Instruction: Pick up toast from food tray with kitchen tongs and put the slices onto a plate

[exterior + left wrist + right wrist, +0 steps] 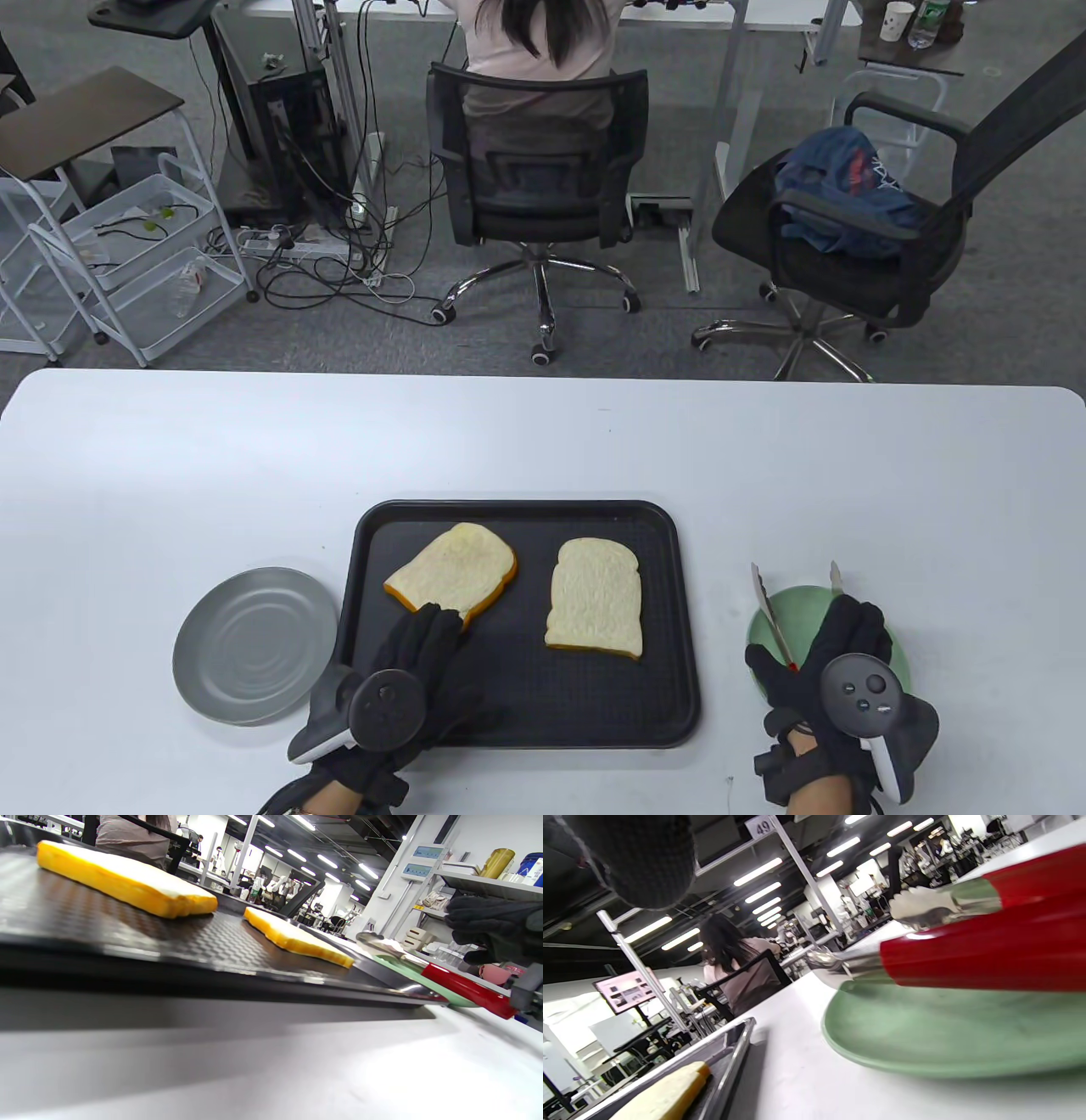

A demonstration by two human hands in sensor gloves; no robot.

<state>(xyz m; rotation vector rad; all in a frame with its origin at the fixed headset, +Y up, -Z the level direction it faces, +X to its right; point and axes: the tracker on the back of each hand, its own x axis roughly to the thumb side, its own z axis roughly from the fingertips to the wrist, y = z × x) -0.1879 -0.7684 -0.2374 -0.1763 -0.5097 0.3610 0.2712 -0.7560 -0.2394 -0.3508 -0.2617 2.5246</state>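
From above, the black tray sat at the middle of the white table, and everything else lay to one side of it or on it. Left of the tray, just beside its rim, was one grey plate, seen only from above. The left hand lay over the tray's near left corner, fingers stretched out flat and holding nothing, the fingertips reaching the near edge of the left slice of toast. A second slice lay right of it on the tray, a clear strip of tray between the two. That made two slices, two plates, one pair of tongs.

The left wrist view showed what the top view could not: the slices' orange crust edges seen side-on. Right of the tray sat a green plate, near the rim but apart from it. The right hand hung over that plate, fingers curled round the tongs, whose two metal tips stood spread apart and pointed away from the person. The right wrist view showed the tongs' red handles just above the green plate. Beyond the tray the table ran bare to its far edge
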